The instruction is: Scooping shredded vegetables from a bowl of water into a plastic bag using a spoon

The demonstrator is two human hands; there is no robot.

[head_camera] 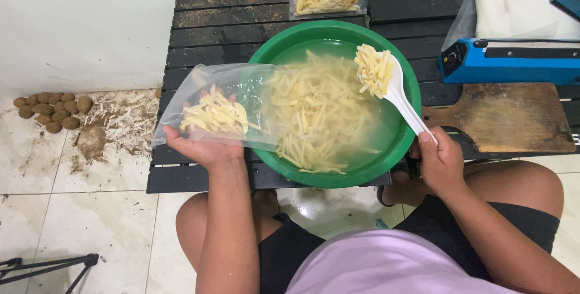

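The left hand (208,149) cups a clear plastic bag (223,110) from beneath, its grip curled around the bag's closed end, where a clump of raw potato sticks (217,116) lies. The bag's mouth opens rightward over a green basin (405,76) of water and cut potato on the dark slatted desk (211,28). The right hand (441,161), grip closed on the handle, holds a white slotted spoon (396,92) loaded with sticks above the basin's far right side, right of the bag's mouth.
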